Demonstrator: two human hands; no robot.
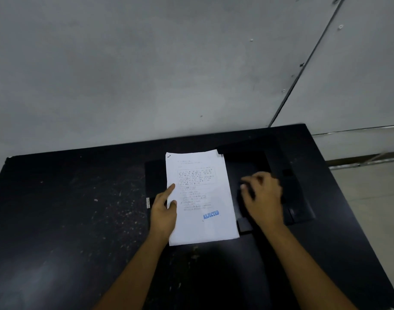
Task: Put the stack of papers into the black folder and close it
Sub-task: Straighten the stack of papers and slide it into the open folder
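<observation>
White papers [200, 198], frame centre, on open black folder [258, 162]; left hand [163, 211] pinching their edge; right hand [262, 198] blurred, grip unclear.

White papers [200, 198] bear a blue stamp [211, 214]; folder [269, 175] and table [68, 209] black.

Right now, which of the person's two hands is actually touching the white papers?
The left hand: its finger and thumb rest on the left edge of the papers. The right hand is off the sheet, on the black folder beside it.
</observation>
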